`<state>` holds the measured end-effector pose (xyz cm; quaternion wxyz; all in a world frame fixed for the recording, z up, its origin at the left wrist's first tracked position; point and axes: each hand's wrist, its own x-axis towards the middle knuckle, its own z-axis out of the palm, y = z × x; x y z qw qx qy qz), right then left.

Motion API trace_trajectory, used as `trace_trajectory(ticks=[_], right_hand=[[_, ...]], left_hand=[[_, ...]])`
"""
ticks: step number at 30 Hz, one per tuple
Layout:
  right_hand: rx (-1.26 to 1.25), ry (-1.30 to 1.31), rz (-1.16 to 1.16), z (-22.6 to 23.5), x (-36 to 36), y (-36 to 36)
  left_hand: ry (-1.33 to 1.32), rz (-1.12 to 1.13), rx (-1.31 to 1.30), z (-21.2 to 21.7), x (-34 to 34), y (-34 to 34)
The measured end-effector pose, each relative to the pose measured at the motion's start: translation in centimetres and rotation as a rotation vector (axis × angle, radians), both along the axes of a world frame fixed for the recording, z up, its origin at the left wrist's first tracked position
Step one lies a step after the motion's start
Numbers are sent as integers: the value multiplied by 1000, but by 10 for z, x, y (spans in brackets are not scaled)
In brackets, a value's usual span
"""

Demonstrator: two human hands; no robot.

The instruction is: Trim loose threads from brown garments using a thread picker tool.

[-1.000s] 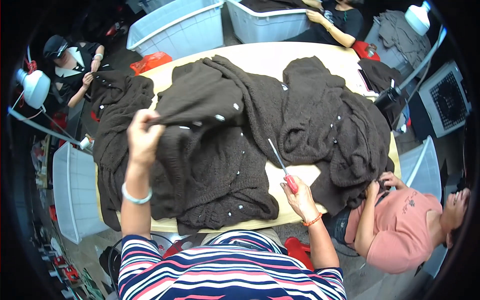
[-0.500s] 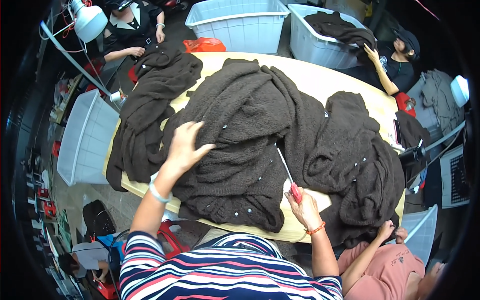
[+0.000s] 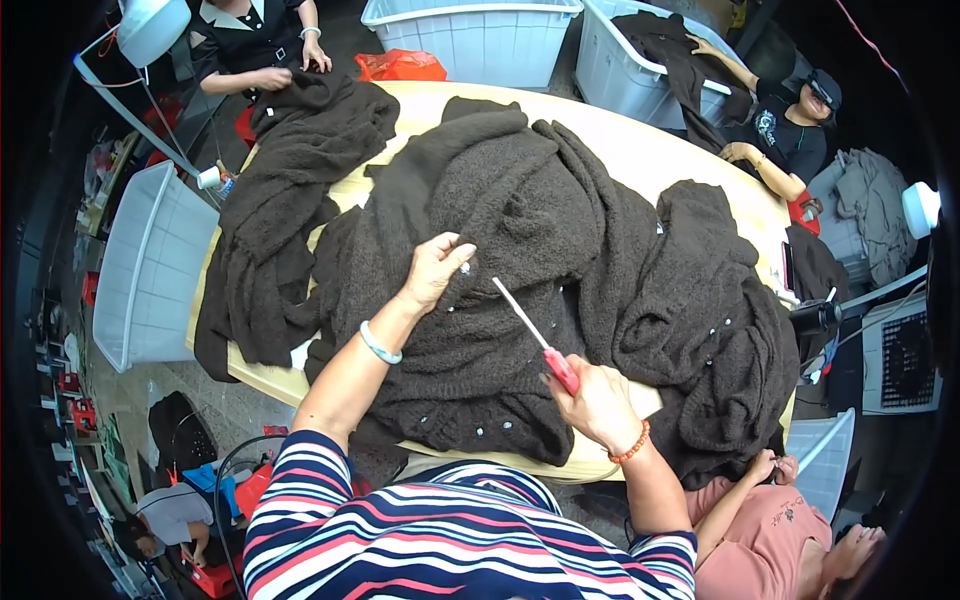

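A dark brown knitted garment [image 3: 520, 205] is heaped across the table in front of me, with small shiny buttons showing along its edges. My left hand [image 3: 436, 275] is closed in a pinch at the garment's edge, beside one shiny button [image 3: 465, 268]. In my right hand [image 3: 600, 405] is a red-handled tool [image 3: 558, 368] with a long slim metal shaft. I cannot make out its exact kind. The shaft's tip points up and left over the garment, a short way from the pinched edge.
More dark garments lie on the pale table [image 3: 650, 150], at left [image 3: 270, 215] and right [image 3: 715, 300]. Co-workers sit at the far left, far right and near right. White bins [image 3: 470, 45] and a red plastic bag [image 3: 400, 65] are beyond the far edge. Lamps stand at both sides.
My left hand has moved right and gone from spread fingers to pinching the garment's edge. My right hand has lifted the tool, its tip shifting left toward that edge.
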<state>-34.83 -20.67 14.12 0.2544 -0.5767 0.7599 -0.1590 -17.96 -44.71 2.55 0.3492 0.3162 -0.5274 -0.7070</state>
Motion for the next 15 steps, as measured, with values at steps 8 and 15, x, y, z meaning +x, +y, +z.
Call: trace_trajectory(ticks=[8, 15], right_hand=[[106, 176, 77, 7, -1, -36], [166, 105, 151, 8, 10, -45]], left_hand=[[0, 30, 45, -16, 0, 6], [16, 60, 75, -20, 2, 7]])
